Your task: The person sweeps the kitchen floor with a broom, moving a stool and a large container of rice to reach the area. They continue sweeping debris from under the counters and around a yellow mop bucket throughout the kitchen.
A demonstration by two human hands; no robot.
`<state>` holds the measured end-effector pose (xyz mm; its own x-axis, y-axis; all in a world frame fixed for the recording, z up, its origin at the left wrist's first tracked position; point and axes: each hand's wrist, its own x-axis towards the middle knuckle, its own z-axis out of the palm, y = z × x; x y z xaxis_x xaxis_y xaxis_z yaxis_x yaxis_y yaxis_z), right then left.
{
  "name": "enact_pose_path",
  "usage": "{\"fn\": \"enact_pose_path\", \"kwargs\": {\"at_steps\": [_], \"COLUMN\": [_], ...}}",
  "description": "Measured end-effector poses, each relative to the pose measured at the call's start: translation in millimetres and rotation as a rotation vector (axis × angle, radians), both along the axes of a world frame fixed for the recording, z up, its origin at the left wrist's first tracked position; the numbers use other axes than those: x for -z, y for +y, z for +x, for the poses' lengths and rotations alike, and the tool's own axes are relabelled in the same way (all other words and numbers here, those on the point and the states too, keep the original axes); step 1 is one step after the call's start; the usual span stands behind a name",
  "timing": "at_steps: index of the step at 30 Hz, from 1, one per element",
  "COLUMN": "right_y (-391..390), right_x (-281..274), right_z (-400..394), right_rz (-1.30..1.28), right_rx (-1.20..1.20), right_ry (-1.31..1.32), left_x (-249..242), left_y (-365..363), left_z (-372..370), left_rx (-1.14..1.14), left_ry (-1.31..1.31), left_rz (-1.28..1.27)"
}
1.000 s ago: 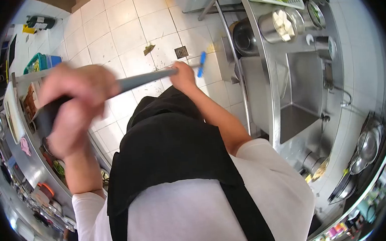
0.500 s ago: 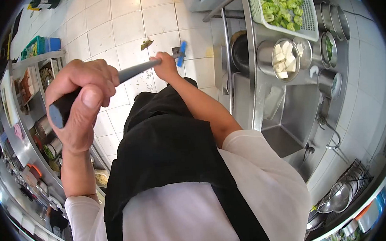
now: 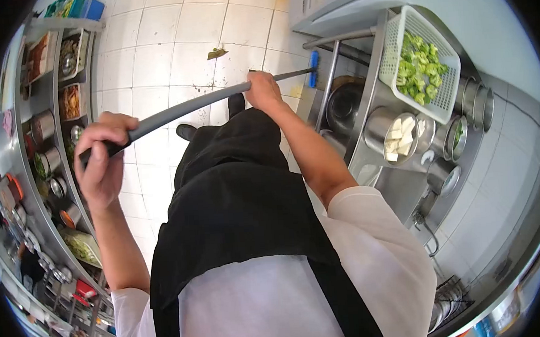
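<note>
Stainless shelving (image 3: 57,98) at far left, seen from above; steel pots (image 3: 43,125) and food trays on it, pale shredded food (image 3: 80,247) in one lower down. Teal basket (image 3: 67,5) and blue bin (image 3: 95,9) side by side at the top. Next, the left hand (image 3: 102,159): fingers curled closed around the black end of a long-handled floor tool (image 3: 186,107). Grey shaft slants up and rightward from there, across the white floor tiles (image 3: 158,58). Crumpled scrap (image 3: 216,52) on the tiles, above the shaft; dark shoes (image 3: 185,131) below it. Black apron (image 3: 241,201), mid-view. Right hand (image 3: 264,90) wrapped shut around the shaft farther along. Tool's blue head (image 3: 314,69) beyond, near the counter's tubular frame (image 3: 332,69); floor contact unclear. Black round-bottomed pan (image 3: 344,104) beneath the counter. On top: steel pot (image 3: 377,128) of white chunks (image 3: 400,137), then a pale perforated basket (image 3: 397,22) holding green vegetable pieces (image 3: 421,69). Nested steel bowls (image 3: 479,103) at far right of the counter.
</note>
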<state>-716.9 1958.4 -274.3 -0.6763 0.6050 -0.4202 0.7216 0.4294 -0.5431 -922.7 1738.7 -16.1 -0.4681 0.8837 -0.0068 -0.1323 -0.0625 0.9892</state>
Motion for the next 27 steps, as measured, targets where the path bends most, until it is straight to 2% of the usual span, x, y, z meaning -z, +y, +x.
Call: {"fn": "enact_pose_path", "kwargs": {"at_steps": [3,7,11,14,17,19,20,21,22,27], "right_y": [7,-8,-22,-19,-32,-39,-34,-32,-25,-22], "right_x": [11,-3,-2,16,47,65,47,51,36,-21], "right_z": [-1,-12,-32,-47,-68,-100,-113,-126,-133,-109], "right_rz": [-0.01,-0.06,-0.091,-0.117,-0.034,0.038,-0.046,-0.063,-0.143,-0.102], "right_rx": [-0.117,-0.18,-0.178,-0.129,-0.009,-0.025,-0.043,-0.059,-0.116,-0.118], "right_ry": [-0.068,-0.075,-0.017,0.005,0.25,0.43,0.401,0.481,0.395,0.364], "left_x": [23,6,-8,-4,-15,-31,-40,-45,-52,-90], "left_y": [-23,-30,-20,-3,17,20,26,30,36,42], "left_z": [14,20,3,3,8,-1,-2,-3,-4,-4], "left_rx": [-0.138,-0.165,-0.15,-0.13,-0.126,-0.125,-0.086,-0.085,-0.058,0.025], "left_ry": [-0.147,-0.218,-0.211,-0.072,0.043,0.047,0.133,0.183,0.216,0.229], "left_rz": [-0.116,0.065,0.175,0.062,0.031,0.056,0.038,0.041,0.068,0.173]}}
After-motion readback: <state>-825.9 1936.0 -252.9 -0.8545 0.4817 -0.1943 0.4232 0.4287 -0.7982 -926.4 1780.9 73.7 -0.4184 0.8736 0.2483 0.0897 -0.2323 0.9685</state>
